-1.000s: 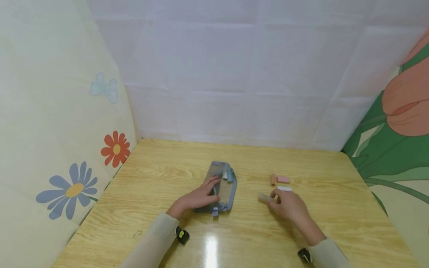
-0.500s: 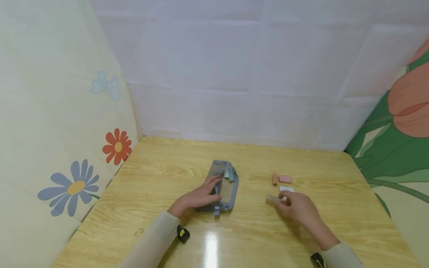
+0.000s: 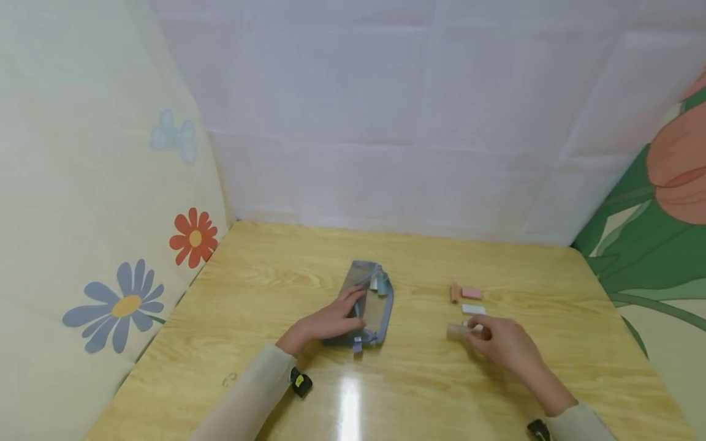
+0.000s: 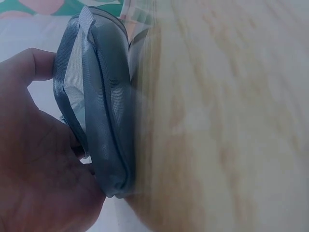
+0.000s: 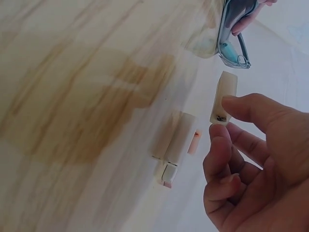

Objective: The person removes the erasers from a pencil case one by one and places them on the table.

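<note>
On the wood-grain table (image 3: pixel 276 269): pale block (image 3: pixel 455 331) in a pinch, mesh pouch (image 3: pixel 380 312) under a palm

Right of centre, nearest of four small pieces, the pale block sits between thumb and forefinger of the right hand (image 3: pixel 504 343); the other fingers fold loosely, holding nothing else. From where I stand it looks light and fairly firm, perhaps rubbery; unlikely to break. Slim, straight-sided, smooth, with dark specks at the gripped end. Flat long sides seem the best hold, though a smooth face could slip.

To its left, well apart: the pouch, grey-blue, sheer panels, woven edging, a teal tab (image 3: pixel 383 284) on the far side. Soft and light, I judge; the edging looks sturdiest to grasp. Left hand (image 3: pixel 331 320) lies across it, fingers spread, mostly straight; can't tell whether hidden tips grip anything.

Just beyond the pale block: a flat white block (image 3: pixel 473 309). Farther: a pink block (image 3: pixel 471 293), with a narrow orange-brown piece (image 3: pixel 455 293) just left.
</note>
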The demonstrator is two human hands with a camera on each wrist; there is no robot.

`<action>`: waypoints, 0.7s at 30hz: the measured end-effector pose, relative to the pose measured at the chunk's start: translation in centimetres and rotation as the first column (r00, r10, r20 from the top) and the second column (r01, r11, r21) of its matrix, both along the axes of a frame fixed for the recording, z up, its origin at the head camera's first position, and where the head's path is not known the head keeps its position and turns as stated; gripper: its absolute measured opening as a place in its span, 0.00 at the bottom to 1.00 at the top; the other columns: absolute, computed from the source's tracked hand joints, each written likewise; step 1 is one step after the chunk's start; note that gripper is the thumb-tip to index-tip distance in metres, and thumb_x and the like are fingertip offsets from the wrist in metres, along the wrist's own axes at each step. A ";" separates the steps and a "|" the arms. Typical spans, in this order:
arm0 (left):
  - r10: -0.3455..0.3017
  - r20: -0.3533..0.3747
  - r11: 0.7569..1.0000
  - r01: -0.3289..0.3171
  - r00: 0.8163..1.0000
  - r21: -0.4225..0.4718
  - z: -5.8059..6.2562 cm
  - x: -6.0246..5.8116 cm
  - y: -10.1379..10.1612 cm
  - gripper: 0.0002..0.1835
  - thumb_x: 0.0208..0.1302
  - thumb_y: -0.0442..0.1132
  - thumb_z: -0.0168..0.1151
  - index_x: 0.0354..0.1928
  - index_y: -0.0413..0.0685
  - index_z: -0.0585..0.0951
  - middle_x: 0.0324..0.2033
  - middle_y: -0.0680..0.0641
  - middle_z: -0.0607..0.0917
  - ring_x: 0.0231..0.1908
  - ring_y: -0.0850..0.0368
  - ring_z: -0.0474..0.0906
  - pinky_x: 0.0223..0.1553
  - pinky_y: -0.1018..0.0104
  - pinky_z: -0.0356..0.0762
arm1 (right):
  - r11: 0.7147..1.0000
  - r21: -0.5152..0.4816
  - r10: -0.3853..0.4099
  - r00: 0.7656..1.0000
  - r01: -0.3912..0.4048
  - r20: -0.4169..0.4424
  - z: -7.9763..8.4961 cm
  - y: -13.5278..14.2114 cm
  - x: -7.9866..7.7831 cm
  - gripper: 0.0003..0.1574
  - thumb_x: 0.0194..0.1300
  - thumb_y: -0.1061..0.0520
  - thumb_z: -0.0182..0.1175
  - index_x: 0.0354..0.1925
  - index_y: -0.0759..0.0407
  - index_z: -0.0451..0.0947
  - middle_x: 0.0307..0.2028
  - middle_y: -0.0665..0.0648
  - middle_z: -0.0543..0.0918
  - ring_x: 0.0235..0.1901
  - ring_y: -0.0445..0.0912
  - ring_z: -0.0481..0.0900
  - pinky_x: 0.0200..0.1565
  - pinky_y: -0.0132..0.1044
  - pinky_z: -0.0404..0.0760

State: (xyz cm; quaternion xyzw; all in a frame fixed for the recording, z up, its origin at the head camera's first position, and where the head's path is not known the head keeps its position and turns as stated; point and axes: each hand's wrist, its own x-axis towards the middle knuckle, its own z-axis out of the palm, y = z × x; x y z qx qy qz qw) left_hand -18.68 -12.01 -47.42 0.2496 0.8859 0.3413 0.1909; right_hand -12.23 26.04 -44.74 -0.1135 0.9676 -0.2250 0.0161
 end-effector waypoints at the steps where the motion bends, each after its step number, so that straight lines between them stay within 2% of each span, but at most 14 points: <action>1: 0.000 -0.005 1.000 0.000 1.000 -0.001 0.1 -0.1 0.0 0.46 0.66 0.53 0.54 0.80 0.42 0.51 0.80 0.44 0.45 0.78 0.42 0.47 0.73 0.45 0.57 | 1.000 0.002 0.000 1.000 0.000 -0.007 0.0 0.1 0.0 0.11 0.62 0.52 0.69 0.43 0.53 0.84 0.21 0.43 0.76 0.19 0.39 0.69 0.23 0.33 0.68; 5: -0.007 -0.006 1.000 0.007 1.000 -0.006 0.2 -0.2 0.0 0.45 0.67 0.53 0.54 0.80 0.42 0.51 0.80 0.44 0.45 0.78 0.42 0.45 0.74 0.45 0.56 | 1.000 0.005 0.008 1.000 -0.008 -0.007 -0.1 0.5 0.3 0.11 0.61 0.53 0.70 0.43 0.54 0.84 0.21 0.44 0.76 0.20 0.39 0.69 0.23 0.34 0.68; 10: -0.008 0.000 1.000 0.008 1.000 -0.008 0.1 -0.2 -0.1 0.45 0.67 0.53 0.54 0.80 0.42 0.51 0.80 0.44 0.45 0.78 0.43 0.44 0.74 0.45 0.55 | 1.000 -0.003 0.002 0.999 -0.002 0.034 0.1 0.9 0.6 0.14 0.61 0.52 0.71 0.44 0.56 0.85 0.21 0.45 0.77 0.20 0.39 0.70 0.24 0.33 0.69; 21: 0.004 0.003 1.000 -0.004 1.000 0.012 -0.1 -0.2 -0.3 0.44 0.67 0.53 0.55 0.80 0.41 0.53 0.80 0.43 0.46 0.78 0.41 0.47 0.73 0.44 0.56 | 1.000 -0.006 -0.015 0.998 0.015 0.066 0.0 1.6 1.1 0.13 0.62 0.50 0.70 0.44 0.53 0.85 0.22 0.45 0.77 0.22 0.40 0.70 0.26 0.35 0.69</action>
